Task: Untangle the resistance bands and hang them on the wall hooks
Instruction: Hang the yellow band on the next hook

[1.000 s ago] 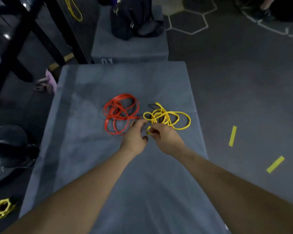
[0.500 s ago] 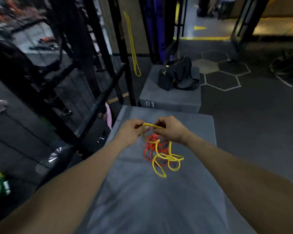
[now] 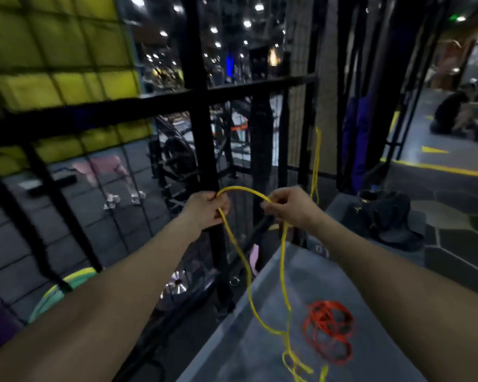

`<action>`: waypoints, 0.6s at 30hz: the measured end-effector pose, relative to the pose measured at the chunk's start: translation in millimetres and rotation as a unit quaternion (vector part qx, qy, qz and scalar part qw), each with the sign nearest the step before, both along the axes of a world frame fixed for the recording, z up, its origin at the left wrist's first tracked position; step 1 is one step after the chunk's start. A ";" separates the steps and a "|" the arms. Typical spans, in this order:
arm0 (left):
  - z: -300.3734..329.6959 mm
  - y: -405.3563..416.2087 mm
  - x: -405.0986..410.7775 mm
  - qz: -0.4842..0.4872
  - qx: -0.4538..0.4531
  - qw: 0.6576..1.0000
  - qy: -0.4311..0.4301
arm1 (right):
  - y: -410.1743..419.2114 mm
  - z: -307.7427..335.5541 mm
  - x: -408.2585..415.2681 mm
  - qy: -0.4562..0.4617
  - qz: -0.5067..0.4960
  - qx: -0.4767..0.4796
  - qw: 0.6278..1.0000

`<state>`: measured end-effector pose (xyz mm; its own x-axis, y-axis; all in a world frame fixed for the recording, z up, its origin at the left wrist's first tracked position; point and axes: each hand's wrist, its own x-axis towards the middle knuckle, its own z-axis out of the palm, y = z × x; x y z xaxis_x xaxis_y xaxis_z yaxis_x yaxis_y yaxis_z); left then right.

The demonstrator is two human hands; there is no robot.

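Up in front of the black metal rack post (image 3: 202,150), both hands are curled around one thin yellow rubber resistance band (image 3: 243,190). The left hand (image 3: 204,210) grips it with fingers folded into the palm, just to the right of the post's lower part. The right hand (image 3: 290,206) pinches the same band between thumb and curled fingers, further right of the post and level with the left hand. Between the two hands the band arches upward in a short loop. From each hand a strand drops down and to the right of the post, and the two strands run close together until they reach the grey padded box top (image 3: 260,340), where the band's lower end lies in a small knotted tangle near the bottom edge of the view.

Just beside that tangle, further right of the post, a bunched red rubber resistance band (image 3: 329,330) lies in loose coils on the same box. A second yellow band (image 3: 317,161) hangs straight down against the mesh panel to the right of the post, above the right hand. Beyond it, further right, a black bag (image 3: 384,213) sits on a lower grey box.
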<state>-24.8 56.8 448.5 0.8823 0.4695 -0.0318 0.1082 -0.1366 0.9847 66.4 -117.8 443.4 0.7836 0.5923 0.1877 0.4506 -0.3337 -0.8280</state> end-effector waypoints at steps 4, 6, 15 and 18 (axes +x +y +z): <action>58.7 28.7 -33.8 0.004 0.040 0.999 -0.022 | 49.9 63.2 -19.7 0.000 0.026 0.082 0.996; 88.5 39.0 -49.8 -0.012 0.054 0.998 -0.035 | 72.1 91.8 -28.2 0.025 0.030 0.136 0.990; 172.2 69.7 -91.2 -0.002 0.086 0.987 -0.136 | 130.1 181.1 -69.4 -0.041 0.100 0.208 0.972; 191.6 77.9 -99.3 0.019 0.114 0.981 -0.158 | 141.1 199.1 -81.5 -0.050 0.153 0.217 0.963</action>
